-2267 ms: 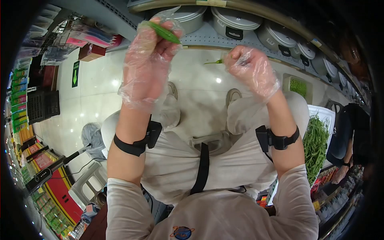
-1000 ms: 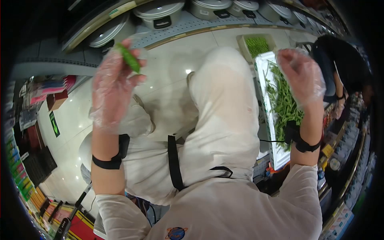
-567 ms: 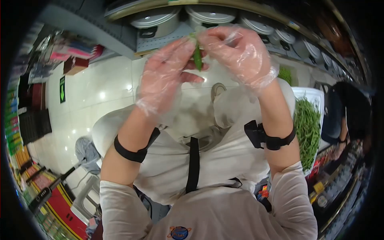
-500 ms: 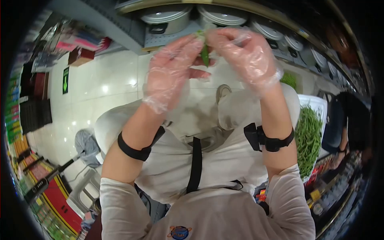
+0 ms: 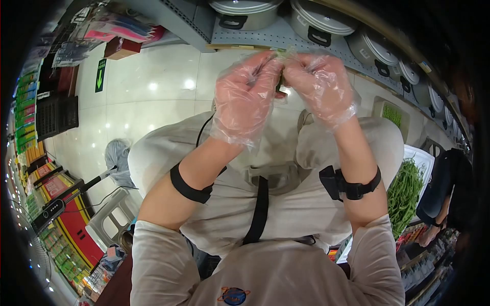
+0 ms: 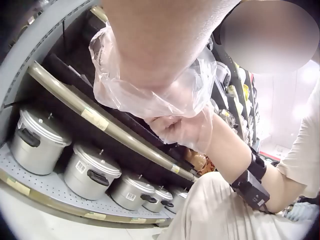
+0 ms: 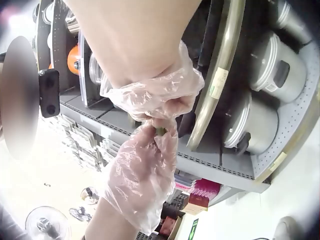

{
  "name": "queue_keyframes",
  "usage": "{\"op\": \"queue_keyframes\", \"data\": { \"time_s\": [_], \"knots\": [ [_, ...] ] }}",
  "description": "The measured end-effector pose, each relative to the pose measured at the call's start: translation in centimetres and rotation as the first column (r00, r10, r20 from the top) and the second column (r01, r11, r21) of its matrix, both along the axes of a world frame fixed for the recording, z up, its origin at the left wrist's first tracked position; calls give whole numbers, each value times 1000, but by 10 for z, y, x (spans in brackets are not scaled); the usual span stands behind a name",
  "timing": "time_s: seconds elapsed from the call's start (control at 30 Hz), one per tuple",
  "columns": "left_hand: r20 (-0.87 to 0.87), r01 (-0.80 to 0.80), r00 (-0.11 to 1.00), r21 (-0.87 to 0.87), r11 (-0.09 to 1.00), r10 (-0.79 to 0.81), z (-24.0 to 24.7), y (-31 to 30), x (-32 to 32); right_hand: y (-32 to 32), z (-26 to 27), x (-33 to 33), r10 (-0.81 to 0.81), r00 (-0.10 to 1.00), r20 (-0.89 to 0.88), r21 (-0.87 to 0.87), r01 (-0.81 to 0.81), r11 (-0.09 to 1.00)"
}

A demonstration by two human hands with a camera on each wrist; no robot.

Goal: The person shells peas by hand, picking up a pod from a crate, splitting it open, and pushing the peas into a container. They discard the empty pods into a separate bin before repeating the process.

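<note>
In the head view my hands, both in thin clear plastic gloves, meet in front of the lower shelf. A slender green pod [image 5: 279, 85] is between them, mostly hidden by fingers. My left hand [image 5: 245, 97] pinches it from the left. From the other side the bent fingers of my right hand [image 5: 324, 86] pinch its upper end, where a paler green shows through the plastic. The right wrist view has the fingertips of both hands together around a small bit of green pod [image 7: 160, 131]. In the left wrist view the glove and forearm cover the pod.
A white tray [image 5: 427, 162] of long green pods [image 5: 406, 196] stands by my right knee. Beyond it is a bin [image 5: 379, 108] of small green pieces. Lidded pots [image 5: 247, 23] line the shelf ahead. Another person [image 5: 439, 188] is at the right, a stool [image 5: 109, 217] at the left.
My right hand, over the tray a second ago, has come back to my left hand and the pod. The hands have stayed together since, and the pod is now more covered by fingers.
</note>
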State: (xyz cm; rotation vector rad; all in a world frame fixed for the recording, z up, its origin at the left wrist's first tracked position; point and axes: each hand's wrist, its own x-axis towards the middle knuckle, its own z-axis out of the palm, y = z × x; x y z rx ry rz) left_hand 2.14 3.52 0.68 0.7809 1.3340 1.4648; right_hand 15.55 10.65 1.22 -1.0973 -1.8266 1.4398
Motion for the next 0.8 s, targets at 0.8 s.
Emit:
{"op": "queue_keyframes", "data": {
  "time_s": [0.8],
  "knots": [
    [153,130,978,74,989,-140,9,1,15,1,18,30,86,995,-46,-75,-90,993]
  ]
}}
